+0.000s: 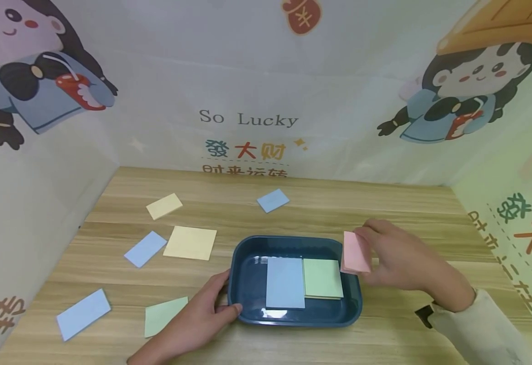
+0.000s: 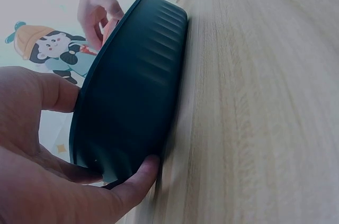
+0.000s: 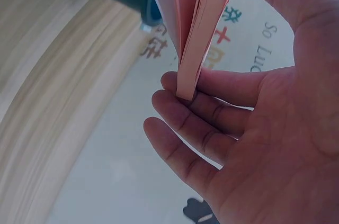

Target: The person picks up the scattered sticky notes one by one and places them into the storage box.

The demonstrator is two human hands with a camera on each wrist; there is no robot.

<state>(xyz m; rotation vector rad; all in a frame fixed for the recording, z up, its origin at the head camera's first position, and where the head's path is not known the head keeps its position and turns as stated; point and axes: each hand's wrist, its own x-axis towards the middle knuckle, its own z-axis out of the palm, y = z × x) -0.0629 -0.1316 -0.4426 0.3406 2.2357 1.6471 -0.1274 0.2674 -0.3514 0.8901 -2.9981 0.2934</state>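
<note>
A dark blue plastic tray sits on the table with a blue sticky-note pad and a green pad lying side by side in it. My left hand grips the tray at its left end; in the left wrist view the fingers touch its rim and lower edge. Over the tray's right end, my right hand pinches a pink sticky-note pad between thumb and fingers. The right wrist view shows the pad's thick edge, with some top sheets fanned away from it.
Left of the tray lie a large yellow pad, a small yellow pad, a blue pad, another blue pad and a green pad, partly behind the left forearm. A small blue pad lies behind the tray. Printed cloth walls surround the table.
</note>
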